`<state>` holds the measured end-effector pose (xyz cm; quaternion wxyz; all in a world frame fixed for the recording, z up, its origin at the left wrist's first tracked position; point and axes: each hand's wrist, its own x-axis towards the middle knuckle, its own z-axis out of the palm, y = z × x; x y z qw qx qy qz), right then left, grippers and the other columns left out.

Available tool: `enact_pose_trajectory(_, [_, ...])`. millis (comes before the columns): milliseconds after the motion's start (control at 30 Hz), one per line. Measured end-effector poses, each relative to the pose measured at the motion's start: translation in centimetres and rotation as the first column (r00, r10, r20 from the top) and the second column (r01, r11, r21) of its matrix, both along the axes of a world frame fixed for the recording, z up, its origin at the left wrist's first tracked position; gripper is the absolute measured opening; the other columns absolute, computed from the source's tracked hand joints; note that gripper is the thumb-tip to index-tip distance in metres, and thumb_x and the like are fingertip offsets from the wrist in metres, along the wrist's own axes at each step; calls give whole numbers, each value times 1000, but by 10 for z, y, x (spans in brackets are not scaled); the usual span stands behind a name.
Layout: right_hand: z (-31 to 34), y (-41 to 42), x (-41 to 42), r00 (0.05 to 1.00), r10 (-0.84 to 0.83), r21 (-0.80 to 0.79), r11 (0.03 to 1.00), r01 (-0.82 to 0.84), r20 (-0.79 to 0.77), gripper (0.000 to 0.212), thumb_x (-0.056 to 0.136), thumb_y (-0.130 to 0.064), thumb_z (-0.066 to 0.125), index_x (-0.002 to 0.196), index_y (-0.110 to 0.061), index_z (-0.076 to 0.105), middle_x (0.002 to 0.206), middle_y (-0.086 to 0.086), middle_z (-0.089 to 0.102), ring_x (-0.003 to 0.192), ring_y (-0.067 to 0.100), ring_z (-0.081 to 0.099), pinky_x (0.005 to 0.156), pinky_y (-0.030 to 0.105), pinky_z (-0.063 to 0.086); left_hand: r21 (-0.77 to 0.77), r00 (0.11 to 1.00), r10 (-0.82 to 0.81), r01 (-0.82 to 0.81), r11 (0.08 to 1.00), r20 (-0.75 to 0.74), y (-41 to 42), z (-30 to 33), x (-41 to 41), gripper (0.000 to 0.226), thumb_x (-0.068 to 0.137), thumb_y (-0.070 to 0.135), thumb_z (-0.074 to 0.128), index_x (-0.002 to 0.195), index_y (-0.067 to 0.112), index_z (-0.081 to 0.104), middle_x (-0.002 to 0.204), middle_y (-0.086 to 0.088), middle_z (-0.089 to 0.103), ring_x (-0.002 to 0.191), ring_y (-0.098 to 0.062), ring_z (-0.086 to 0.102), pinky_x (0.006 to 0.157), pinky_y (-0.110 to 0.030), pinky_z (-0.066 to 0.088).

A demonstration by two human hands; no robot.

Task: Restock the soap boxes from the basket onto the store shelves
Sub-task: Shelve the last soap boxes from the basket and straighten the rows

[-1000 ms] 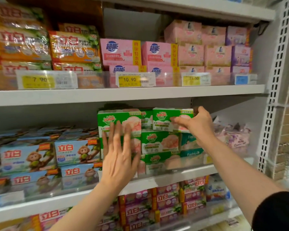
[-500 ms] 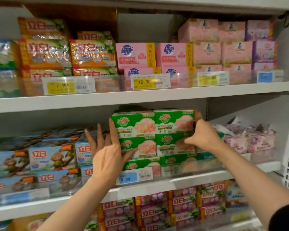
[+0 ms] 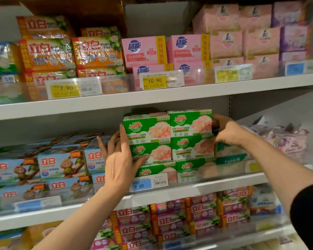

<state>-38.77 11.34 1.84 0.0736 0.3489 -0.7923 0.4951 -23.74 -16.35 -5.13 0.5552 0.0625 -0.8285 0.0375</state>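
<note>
Left hand flat at stack's nine o'clock; right hand curled against green soap boxes at three o'clock. Recommend squaring the stack with even pressure.

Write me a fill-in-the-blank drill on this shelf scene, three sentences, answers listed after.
1. The left hand lies against the ____ soap boxes.
2. The yellow price tag under the pink boxes reads ____.
3. The boxes with a monkey picture stand to the ____ of the green stack.

Answers: green; 10.90; left
</note>
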Motion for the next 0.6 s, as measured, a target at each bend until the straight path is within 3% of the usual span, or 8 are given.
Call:
enact_pose_trajectory(100, [8, 1, 4, 1000, 13, 119, 993, -16, 21, 60, 64, 17, 75, 111, -19, 63, 98, -3, 67, 93, 17, 65, 70, 16, 50, 38, 1000, -12, 11, 999, 25, 0, -3, -3, 111, 75, 60, 60, 151, 1, 5, 124, -28, 56, 124, -35, 35, 117, -53, 2])
enact_pose_trajectory(200, [7, 3, 2, 998, 21, 132, 991, -28, 52, 55, 66, 15, 76, 111, -15, 65, 103, 0, 68, 95, 17, 65, 67, 16, 52, 94, 998, -20, 14, 996, 59, 0, -5, -4, 112, 76, 65, 55, 151, 13, -8, 132, -26, 51, 128, -34, 33, 119, -53, 5])
enact_pose_trajectory(367, [10, 9, -4, 989, 79, 138, 986, -97, 127, 55, 65, 8, 79, 111, -19, 66, 99, -4, 72, 89, 8, 67, 61, 16, 54, 97, 997, -6, -2, 995, 76, 0, -5, -2, 110, 80, 68, 50, 151, 15, -15, 132, -26, 51, 130, -36, 32, 119, -54, 8])
enact_pose_trajectory(467, [7, 10, -6, 995, 38, 172, 984, -54, 94, 58, 64, 3, 82, 114, -21, 67, 103, -2, 72, 94, 11, 67, 69, 18, 53, 120, 997, 4, -14, 993, 80, 1, -3, -1, 112, 79, 67, 55, 151, 17, -15, 132, -24, 51, 130, -33, 30, 119, -50, 6])
enact_pose_trajectory(600, [-5, 5, 5, 984, -146, 149, 976, 161, -106, 65, 63, 2, 82, 118, -21, 55, 109, 4, 67, 106, 23, 62, 86, 34, 51, 39, 996, 40, -43, 998, 77, -4, 0, 7, 113, 76, 61, 66, 153, 12, -1, 124, -22, 58, 122, -38, 45, 116, -53, 21])
